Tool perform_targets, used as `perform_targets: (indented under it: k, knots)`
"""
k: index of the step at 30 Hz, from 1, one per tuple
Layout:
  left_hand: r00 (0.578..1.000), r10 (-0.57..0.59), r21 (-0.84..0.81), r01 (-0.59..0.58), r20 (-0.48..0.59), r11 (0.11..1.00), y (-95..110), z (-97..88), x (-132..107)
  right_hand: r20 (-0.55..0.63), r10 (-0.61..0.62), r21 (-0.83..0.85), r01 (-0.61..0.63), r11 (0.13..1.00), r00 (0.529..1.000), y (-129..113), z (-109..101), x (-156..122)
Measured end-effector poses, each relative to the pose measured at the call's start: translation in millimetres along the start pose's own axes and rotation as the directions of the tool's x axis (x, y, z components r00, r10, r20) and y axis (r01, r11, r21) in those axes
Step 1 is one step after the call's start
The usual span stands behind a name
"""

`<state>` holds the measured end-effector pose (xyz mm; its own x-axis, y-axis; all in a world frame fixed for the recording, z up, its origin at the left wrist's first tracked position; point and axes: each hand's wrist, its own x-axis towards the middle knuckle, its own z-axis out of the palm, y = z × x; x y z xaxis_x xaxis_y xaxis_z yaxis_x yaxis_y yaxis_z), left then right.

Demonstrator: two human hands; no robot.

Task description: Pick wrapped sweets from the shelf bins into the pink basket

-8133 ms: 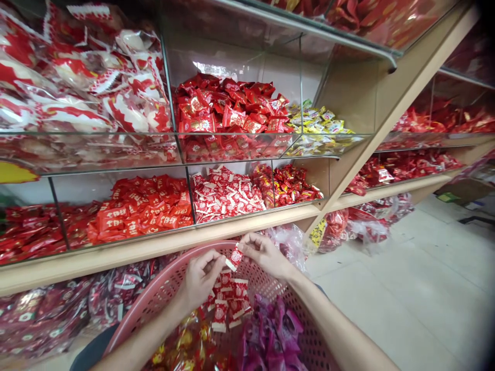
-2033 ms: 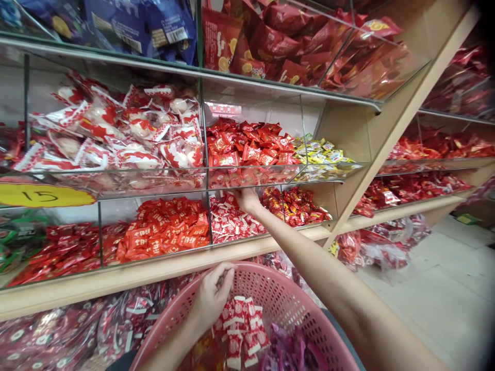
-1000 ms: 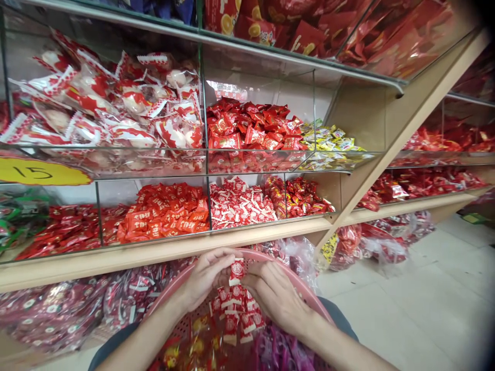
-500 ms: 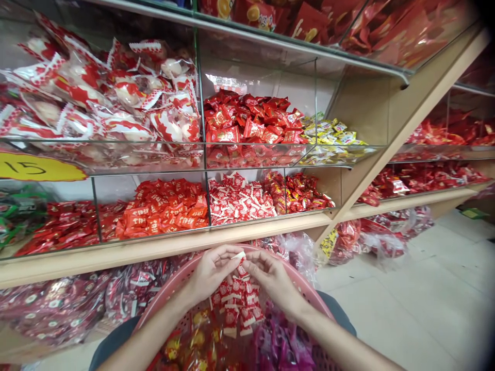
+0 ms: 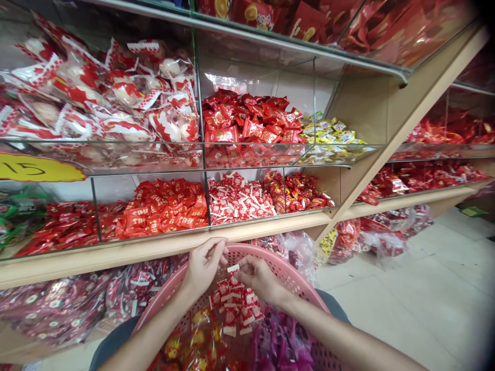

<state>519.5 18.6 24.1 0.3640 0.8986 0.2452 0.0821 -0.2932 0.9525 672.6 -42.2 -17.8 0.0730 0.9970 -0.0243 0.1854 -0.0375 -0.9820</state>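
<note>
Over the pink perforated basket, my right hand pinches a small red-and-white wrapped candy between thumb and fingers. Directly beneath lies a cluster of the same candies, which the held one overlaps. My left hand hovers at the basket's far rim, apart from the candy. Its fingers are loosely bent, and nothing shows in them. Gold-and-red wrapped sweets lie at the basket's lower left, with purple packets at the lower right.
Just beyond the basket runs a wooden shelf edge, with glass-divided bins of red-and-white candies and orange-red packets. Higher up sit large clear-wrapped sweets. Plastic bags rest under the shelf; tiled floor is at right.
My left hand has let go of the candy and moved left and slightly up. My right hand has shifted down and left, still pinching the candy, and the basket's far rim now shows.
</note>
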Motion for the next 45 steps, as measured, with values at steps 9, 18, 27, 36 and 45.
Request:
perform_targets:
  k: [9,18,27,36,45]
  knots:
    - [0.979,0.128,0.041,-0.123,-0.161,0.992,7,-8.8,0,0.003,0.005,-0.64,-0.002,0.769,1.0,15,20,3]
    - [0.976,0.137,0.052,-0.13,-0.168,0.99,5,-11.2,2,0.082,-0.025,-0.876,0.084,0.474,0.996,-11,21,-4]
    - [0.966,0.139,0.05,-0.131,-0.217,0.99,11,-11.2,0,0.024,-0.547,-0.728,0.39,0.564,0.837,-103,-28,35]
    - [0.971,0.148,0.04,-0.143,-0.189,0.989,5,-10.9,0,0.137,-0.299,-0.784,0.288,0.55,0.944,-132,-53,107]
    - [0.977,0.159,0.052,-0.153,-0.143,0.987,5,-11.5,-3,0.027,-0.473,-0.725,0.343,0.597,0.881,-120,-54,109]
